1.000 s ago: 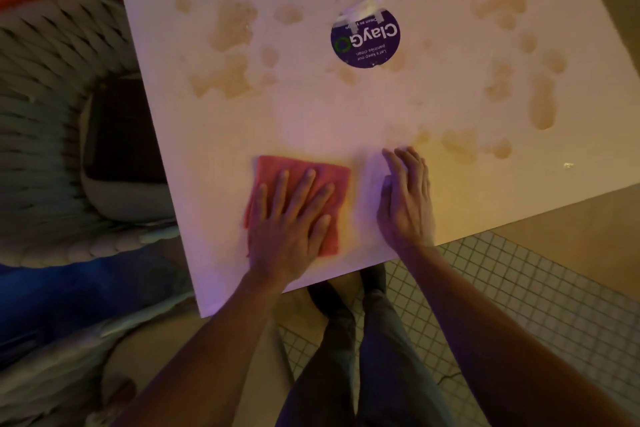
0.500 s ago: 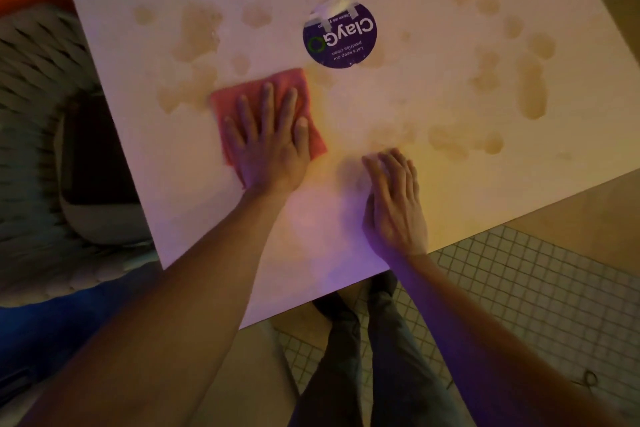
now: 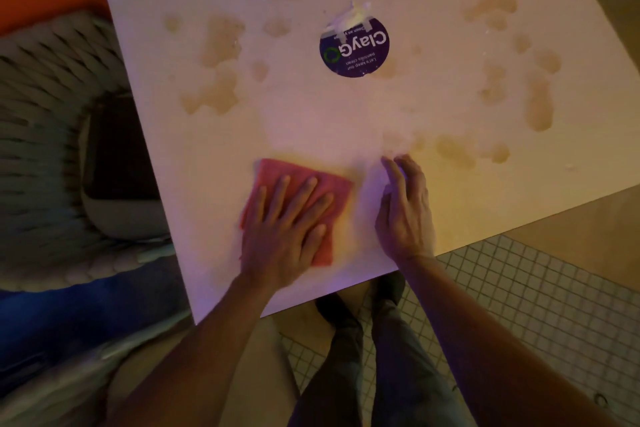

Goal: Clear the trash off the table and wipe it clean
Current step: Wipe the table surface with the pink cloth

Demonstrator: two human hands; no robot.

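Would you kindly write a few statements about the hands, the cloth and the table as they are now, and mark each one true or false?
1. The left hand lies flat on the pink cloth. True.
2. The right hand holds a spray bottle. False: it holds nothing and rests on the table beside the cloth.
3. Brownish stains mark the table beyond the cloth. True.
4. The round purple sticker is hidden under the cloth. False: it lies uncovered, well beyond the cloth.
5. The cloth lies at the table's far edge. False: it is near the person's edge.
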